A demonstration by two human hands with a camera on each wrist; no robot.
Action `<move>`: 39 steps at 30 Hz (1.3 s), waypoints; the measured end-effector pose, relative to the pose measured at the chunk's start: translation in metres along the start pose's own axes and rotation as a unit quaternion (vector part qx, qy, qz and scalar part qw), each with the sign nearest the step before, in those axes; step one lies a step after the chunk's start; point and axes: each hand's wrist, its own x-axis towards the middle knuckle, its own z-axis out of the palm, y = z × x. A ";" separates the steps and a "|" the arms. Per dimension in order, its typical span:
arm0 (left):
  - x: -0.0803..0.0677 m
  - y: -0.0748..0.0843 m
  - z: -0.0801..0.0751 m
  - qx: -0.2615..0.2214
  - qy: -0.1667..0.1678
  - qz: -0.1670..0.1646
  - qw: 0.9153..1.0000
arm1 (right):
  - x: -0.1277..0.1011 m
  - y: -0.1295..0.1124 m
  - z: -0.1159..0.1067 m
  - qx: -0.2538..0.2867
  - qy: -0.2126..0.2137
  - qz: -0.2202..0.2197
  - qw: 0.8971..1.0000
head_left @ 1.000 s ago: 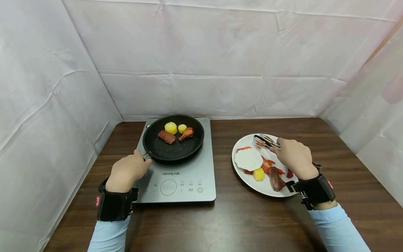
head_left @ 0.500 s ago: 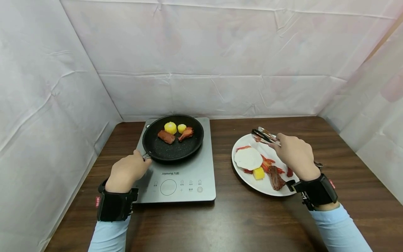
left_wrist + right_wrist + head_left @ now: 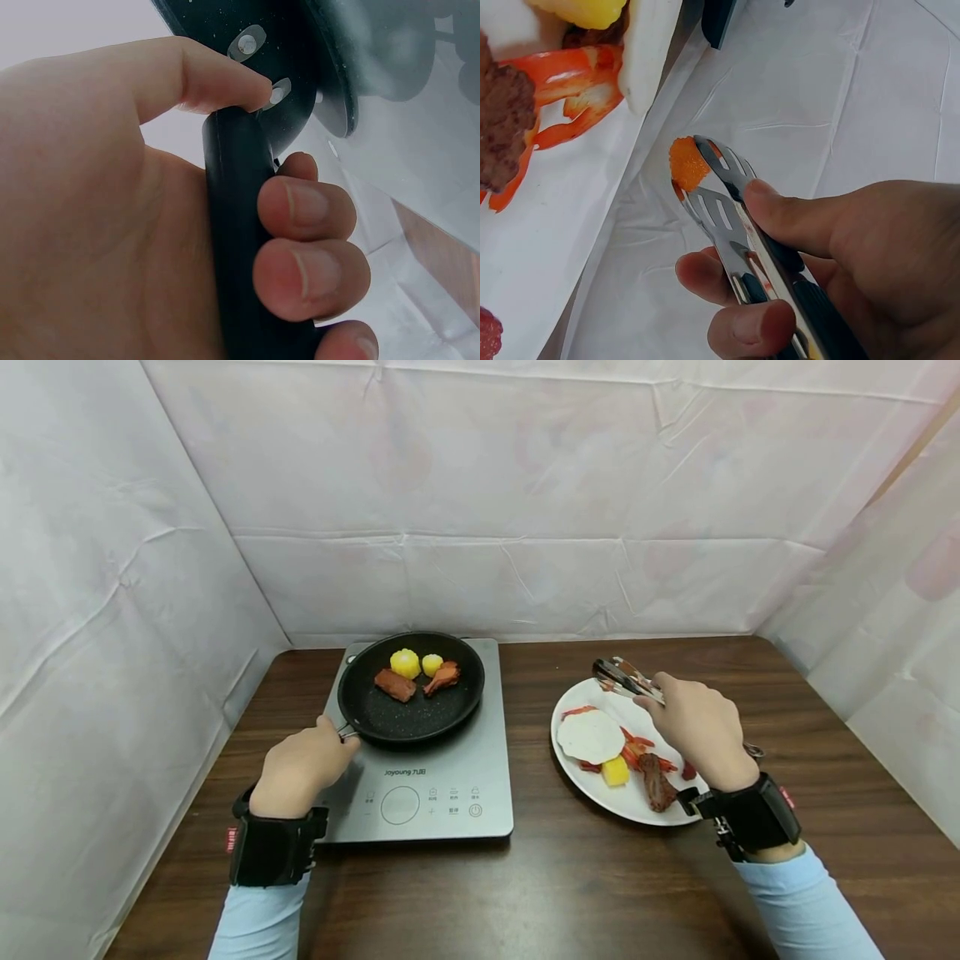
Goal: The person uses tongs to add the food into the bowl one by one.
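Your right hand (image 3: 701, 727) has lifted the tongs (image 3: 727, 206), squeezed on an orange piece (image 3: 686, 163), off the plate (image 3: 637, 810); your left hand (image 3: 300, 768) still grips the pan handle (image 3: 240, 247).

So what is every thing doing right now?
Pan: on the cooker, holding food.
Pan handle: gripped by the left hand.
Tongs: squeezed by the right hand, pinching an orange piece.
Plate: on the table, holding food.
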 end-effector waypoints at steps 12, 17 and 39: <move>0.000 0.000 -0.001 0.002 -0.004 -0.005 1.000 | 0.005 -0.030 -0.004 0.011 0.033 -0.024 0.999; 0.000 0.000 -0.002 0.003 -0.005 -0.005 1.000 | 0.010 -0.050 -0.006 0.022 0.045 -0.038 0.998; 0.000 0.003 -0.002 0.007 -0.009 -0.009 1.000 | 0.039 -0.176 0.018 0.037 0.040 -0.125 0.991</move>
